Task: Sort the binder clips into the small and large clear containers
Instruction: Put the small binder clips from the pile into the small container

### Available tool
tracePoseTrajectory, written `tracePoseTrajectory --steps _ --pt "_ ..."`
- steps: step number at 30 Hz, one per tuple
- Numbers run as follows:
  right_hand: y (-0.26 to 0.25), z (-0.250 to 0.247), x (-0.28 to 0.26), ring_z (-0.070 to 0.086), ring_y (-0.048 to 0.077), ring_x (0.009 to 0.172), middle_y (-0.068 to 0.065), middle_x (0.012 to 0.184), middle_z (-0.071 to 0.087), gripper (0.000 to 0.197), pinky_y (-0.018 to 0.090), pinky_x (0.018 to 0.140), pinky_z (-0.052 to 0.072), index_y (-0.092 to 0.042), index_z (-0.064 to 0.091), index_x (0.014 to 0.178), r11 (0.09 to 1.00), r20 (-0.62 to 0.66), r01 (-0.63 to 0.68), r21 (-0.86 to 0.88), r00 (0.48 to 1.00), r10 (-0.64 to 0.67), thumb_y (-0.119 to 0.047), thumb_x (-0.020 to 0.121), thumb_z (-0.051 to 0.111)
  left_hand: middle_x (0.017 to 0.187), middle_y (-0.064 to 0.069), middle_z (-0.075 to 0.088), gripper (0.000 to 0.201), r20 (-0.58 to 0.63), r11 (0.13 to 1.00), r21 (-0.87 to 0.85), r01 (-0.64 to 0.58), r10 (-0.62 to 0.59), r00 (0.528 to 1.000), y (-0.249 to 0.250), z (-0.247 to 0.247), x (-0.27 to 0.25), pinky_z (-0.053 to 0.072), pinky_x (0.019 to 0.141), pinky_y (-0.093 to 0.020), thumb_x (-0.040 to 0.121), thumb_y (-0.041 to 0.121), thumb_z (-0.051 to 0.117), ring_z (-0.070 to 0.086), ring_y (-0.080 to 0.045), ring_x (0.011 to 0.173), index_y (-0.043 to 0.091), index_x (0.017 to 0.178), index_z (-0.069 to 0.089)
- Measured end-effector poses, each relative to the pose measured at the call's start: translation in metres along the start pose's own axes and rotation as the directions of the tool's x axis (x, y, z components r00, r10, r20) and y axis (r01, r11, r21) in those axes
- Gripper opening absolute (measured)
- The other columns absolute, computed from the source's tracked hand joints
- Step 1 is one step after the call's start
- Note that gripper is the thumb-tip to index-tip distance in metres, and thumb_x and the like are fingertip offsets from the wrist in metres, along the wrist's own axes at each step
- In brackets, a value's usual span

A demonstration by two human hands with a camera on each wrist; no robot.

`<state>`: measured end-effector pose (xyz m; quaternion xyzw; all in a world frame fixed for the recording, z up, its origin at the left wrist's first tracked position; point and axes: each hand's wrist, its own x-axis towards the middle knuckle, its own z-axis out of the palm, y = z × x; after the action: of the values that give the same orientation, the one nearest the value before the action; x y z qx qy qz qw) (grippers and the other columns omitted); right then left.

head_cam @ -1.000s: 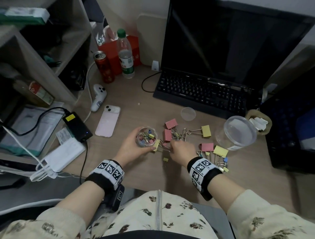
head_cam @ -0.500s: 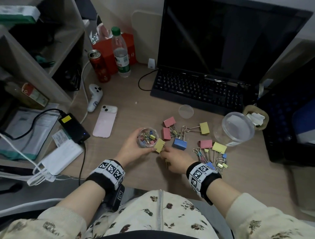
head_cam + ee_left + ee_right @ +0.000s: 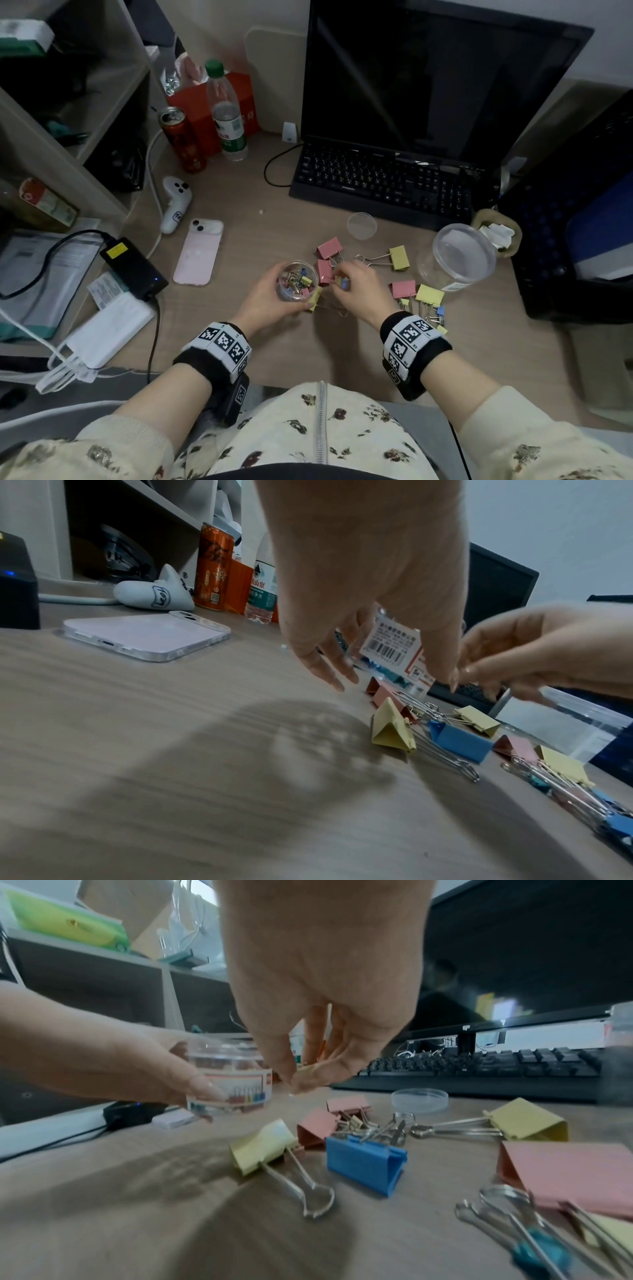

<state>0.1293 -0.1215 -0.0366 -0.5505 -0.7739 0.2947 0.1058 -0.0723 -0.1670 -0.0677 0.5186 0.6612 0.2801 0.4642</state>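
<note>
From the head camera we see the wooden desk (image 3: 274,342) hemmed in by a black keyboard (image 3: 383,185) at the back, a pink phone (image 3: 198,253) on the left and a dark crate (image 3: 575,240) on the right; bare room lies along the near edge, in front of our wrists. Our left hand (image 3: 270,298) curls round the small clear round container (image 3: 297,281), which holds a jumble of little coloured clips. Our right hand (image 3: 356,284) is just beside it, fingertips pinched together over a small clip (image 3: 344,283). Half a second ago that hand lay lower, near a big blue clip, and the yellow one was at the container's side; now the hand has risen towards the rim. The large clear plastic jar (image 3: 462,255) stands open at the right, well apart, with pink and yellow large clips (image 3: 416,291) lying between.

From the left wrist camera we see the small container's barcode label between our left fingers (image 3: 322,666), lifted above the desk, with open desk to the near left.

From the right wrist camera, our thumb and forefinger pinch a small yellow clip, only partly visible, beside the container's wall. Below lie a large yellow binder clip (image 3: 263,1146), a large blue one (image 3: 365,1164) and a large pink one (image 3: 316,1127), close together, and a small clear lid (image 3: 419,1099) by the keyboard.
</note>
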Motion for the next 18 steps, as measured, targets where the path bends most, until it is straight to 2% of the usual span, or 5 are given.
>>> tracePoseTrajectory --steps 3,8,12,14,18 --pt "-0.006 -0.002 0.005 0.053 0.013 0.08 0.0 0.1 0.062 0.016 0.036 0.074 0.049 -0.019 0.063 0.101 0.995 -0.121 0.092 0.047 0.989 -0.086 -0.029 0.089 0.064 0.121 0.007 0.062 0.084 0.031 1.0 0.001 -0.002 0.002 1.0 0.002 0.002 0.005 0.049 0.102 -0.039 0.054 0.031 0.094 0.061 -0.012 0.11 0.03 0.126 0.051" --pt "-0.006 -0.001 0.006 0.06 0.016 0.085 -0.004 0.096 0.064 0.024 0.04 0.076 0.051 -0.021 0.068 0.103 0.976 -0.059 0.201 0.088 0.979 -0.197 -0.038 0.085 0.068 0.118 0.006 0.064 0.089 0.052 1.0 -0.01 -0.027 0.027 0.998 0.003 0.003 0.01 0.05 0.099 -0.042 0.041 0.052 0.088 0.063 -0.012 0.109 0.034 0.121 0.052" --pt "-0.002 -0.011 0.006 0.06 0.018 0.098 0.002 0.111 0.066 0.033 0.023 0.085 0.042 -0.016 0.066 0.118 0.967 0.014 0.217 0.135 0.975 -0.221 -0.032 0.089 0.066 0.117 0.007 0.064 0.083 0.042 0.999 -0.021 -0.034 0.035 0.998 0.002 0.003 0.018 0.051 0.099 -0.042 0.04 0.053 0.086 0.063 -0.013 0.108 0.043 0.115 0.051" --pt "-0.001 -0.012 0.006 0.059 0.014 0.101 0.002 0.114 0.066 0.03 0.014 0.082 0.035 -0.014 0.063 0.12 0.97 -0.001 0.207 0.127 0.978 -0.208 -0.028 0.095 0.058 0.117 0.008 0.064 0.08 0.036 0.999 -0.015 -0.035 0.035 0.999 0.0 0.003 0.022 0.05 0.099 -0.042 0.04 0.055 0.085 0.063 -0.013 0.109 0.046 0.112 0.051" --pt "0.014 -0.006 0.015 0.055 0.014 0.095 0.003 0.107 0.063 0.02 0.017 0.076 0.032 -0.008 0.06 0.113 0.986 -0.078 0.049 0.161 0.996 -0.037 -0.02 0.1 0.049 0.124 0.009 0.06 0.084 0.041 1.0 0.017 -0.022 0.021 0.999 -0.004 0.001 0.029 0.049 0.101 -0.043 0.042 0.06 0.085 0.06 -0.013 0.114 0.05 0.116 0.047"
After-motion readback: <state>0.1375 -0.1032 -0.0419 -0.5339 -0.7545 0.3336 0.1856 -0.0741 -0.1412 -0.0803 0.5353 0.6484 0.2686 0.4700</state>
